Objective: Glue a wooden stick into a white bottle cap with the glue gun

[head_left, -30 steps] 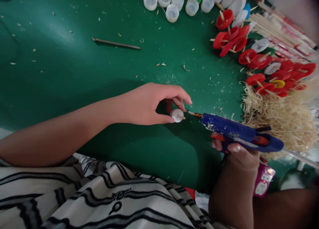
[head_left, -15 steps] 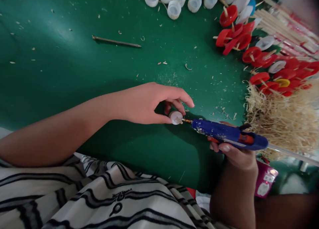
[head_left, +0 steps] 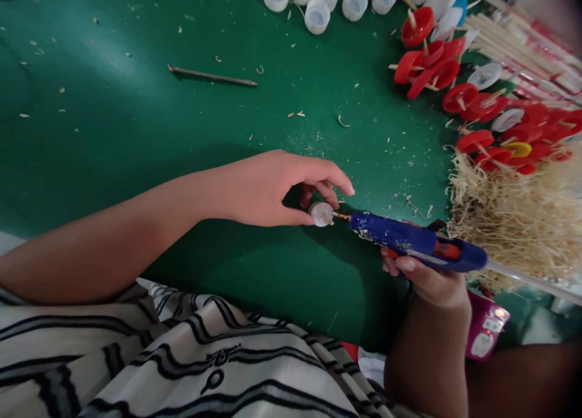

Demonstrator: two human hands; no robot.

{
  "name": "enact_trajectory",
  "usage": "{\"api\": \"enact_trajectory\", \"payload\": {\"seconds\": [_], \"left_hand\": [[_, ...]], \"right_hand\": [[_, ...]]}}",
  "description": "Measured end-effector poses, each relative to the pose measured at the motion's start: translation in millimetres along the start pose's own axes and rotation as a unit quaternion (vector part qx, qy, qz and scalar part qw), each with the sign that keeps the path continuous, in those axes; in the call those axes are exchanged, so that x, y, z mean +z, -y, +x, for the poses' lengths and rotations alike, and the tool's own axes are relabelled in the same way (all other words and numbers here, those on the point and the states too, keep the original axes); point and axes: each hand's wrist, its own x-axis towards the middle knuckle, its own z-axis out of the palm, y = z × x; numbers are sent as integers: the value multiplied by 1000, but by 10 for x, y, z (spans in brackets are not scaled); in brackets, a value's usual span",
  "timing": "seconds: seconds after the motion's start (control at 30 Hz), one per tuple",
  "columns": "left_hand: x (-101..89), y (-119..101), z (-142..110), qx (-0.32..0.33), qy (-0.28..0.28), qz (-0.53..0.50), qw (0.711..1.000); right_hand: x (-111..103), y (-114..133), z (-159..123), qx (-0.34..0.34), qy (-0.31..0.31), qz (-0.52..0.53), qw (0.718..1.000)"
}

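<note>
My left hand (head_left: 291, 188) holds a small white bottle cap (head_left: 321, 214) against the green table between thumb and fingers, its index finger lifted off. A short wooden stub pokes up out of the cap. In my right hand (head_left: 422, 272) is a blue glue gun (head_left: 400, 236), gripped by its handle, with a clear glue stick (head_left: 522, 277) coming out of its back end. The gun's metal nozzle (head_left: 341, 215) points left and meets the cap's right side near the stub. Pale shavings cling to the gun's front.
A nail (head_left: 213, 76) lies on the green table (head_left: 113, 139). White caps (head_left: 317, 16) stand at the top. On the right are red caps with sticks (head_left: 459, 97), bundled wooden sticks (head_left: 504, 48) and a heap of pale fibres (head_left: 513, 218). Shavings are scattered about.
The glue gun has shifted very slightly, its rear moving up and left, while its nozzle stays at the cap. My left hand and the cap have kept their place.
</note>
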Motion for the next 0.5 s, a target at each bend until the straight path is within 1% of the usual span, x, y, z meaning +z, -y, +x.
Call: {"api": "enact_trajectory", "payload": {"seconds": [0.1,0.27,0.4,0.5], "left_hand": [[3,2,-3,4,-1,-1,1000],[-2,-8,-14,8,4,3,1000],[-1,-8,-14,13,0,9,1000],[1,-5,-11,19,-2,14,1000]], "right_hand": [[4,20,8,-8,51,-1,999],[27,50,7,10,47,2,999],[24,37,-6,4,39,14,999],[5,29,-3,3,61,8,998]]}}
